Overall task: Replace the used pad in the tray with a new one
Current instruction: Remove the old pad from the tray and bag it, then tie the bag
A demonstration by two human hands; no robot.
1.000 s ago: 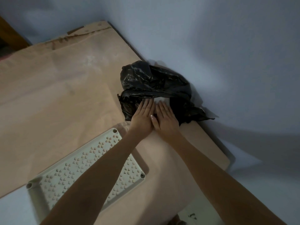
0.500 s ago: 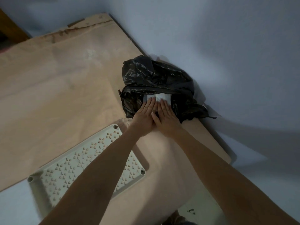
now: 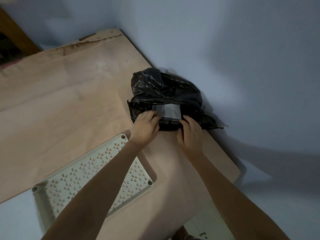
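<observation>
Blue walls | plywood board (image 3: 60, 110) | both hands grip black bag (image 3: 164, 90)

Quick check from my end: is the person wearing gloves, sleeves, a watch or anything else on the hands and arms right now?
Nothing is worn. The left hand and right hand are bare, with no gloves, rings or wristbands visible. Both forearms are uncovered right up to the bottom edge of the head view, so no sleeve shows. The picture is dim and slightly blurred, so small marks cannot be ruled out.
</observation>
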